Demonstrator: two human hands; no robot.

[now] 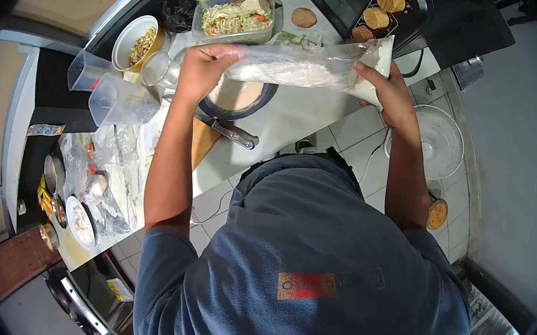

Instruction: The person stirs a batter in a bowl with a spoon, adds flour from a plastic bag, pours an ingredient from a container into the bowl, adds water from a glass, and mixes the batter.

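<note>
A long clear plastic bag with white powder in it is stretched sideways between my two hands. My left hand pinches its left end. At the right end, my right hand grips the bag where the powder is packed thickest. Under the bag's left part stands a dark-rimmed bowl holding a pale mixture, partly hidden by the bag. A knife with a dark handle lies just in front of the bowl, over an orange-brown board.
Behind are a container of shredded vegetables, a yellow bowl and a round brown item. Clear plastic jugs stand left, a plate farther left. The black stove is back right; a fan stands on the floor.
</note>
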